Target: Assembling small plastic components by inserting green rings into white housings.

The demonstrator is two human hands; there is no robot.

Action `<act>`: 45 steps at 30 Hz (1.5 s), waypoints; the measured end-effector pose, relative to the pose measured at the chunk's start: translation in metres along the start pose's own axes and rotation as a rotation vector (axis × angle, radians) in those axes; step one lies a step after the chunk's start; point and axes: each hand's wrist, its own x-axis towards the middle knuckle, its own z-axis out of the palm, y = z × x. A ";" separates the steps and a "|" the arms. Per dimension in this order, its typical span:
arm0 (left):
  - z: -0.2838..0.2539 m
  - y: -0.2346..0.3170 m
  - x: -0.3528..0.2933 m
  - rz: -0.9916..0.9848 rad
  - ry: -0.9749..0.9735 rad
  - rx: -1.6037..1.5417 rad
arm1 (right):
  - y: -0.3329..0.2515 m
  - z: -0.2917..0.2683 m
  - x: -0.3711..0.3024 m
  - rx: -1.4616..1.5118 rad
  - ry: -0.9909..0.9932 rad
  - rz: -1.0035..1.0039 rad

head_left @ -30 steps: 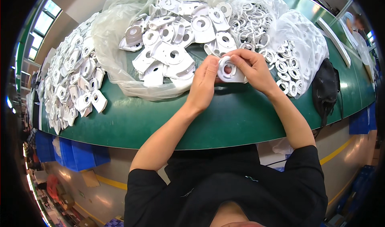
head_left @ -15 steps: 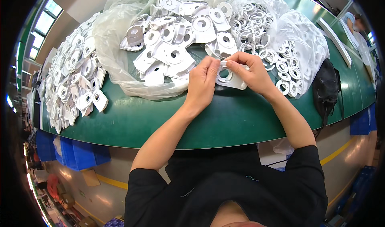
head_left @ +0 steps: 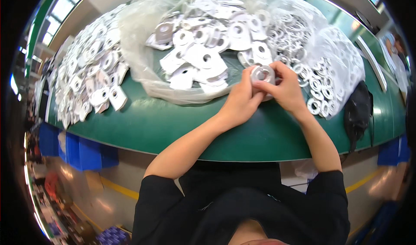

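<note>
A: How are the arms lying?
B: Both are slanting up from the lower edge, bent at the elbows, leaving black sleeves (head_left: 160,197). The left forearm (head_left: 184,147) is angling inward to the right; the right forearm (head_left: 320,137) is running more steeply and tilting inward.

A: And the hands?
B: They are meeting right of centre. The left hand (head_left: 240,100) is gripping a white part (head_left: 263,75) from its left side, and the right hand (head_left: 286,91) is gripping it from the right, its thumb lying across the near rim. The fingers (head_left: 247,78) of both are closing around the part, which is showing a round hole and sitting above the surface (head_left: 186,132).

A: What is the surface carrying?
B: It is green, with a curving front edge. A heap of white plates (head_left: 91,76) is covering the left end. A clear bag (head_left: 149,87) is lying behind the hands, with more plates inside. White rings (head_left: 320,89) are spilling to the right, and a black pouch (head_left: 358,111) is resting beyond them.

A: And the room?
B: Blue bins (head_left: 86,154) are standing below, at left, and a yellow stripe (head_left: 121,188) is crossing the floor (head_left: 130,206). Windows (head_left: 63,13) are glowing at upper left. Another person (head_left: 396,46) is appearing at far right, blurred.
</note>
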 end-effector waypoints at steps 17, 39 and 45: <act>-0.240 0.004 0.077 -0.077 0.832 -0.149 | 0.015 -0.018 0.006 -0.355 -0.084 -0.165; -0.217 -0.075 0.094 -0.016 0.613 0.969 | 0.015 -0.029 0.012 -0.504 0.021 -0.314; -0.181 -0.027 0.089 -0.085 0.721 0.803 | 0.001 -0.087 0.010 -0.651 0.265 -0.122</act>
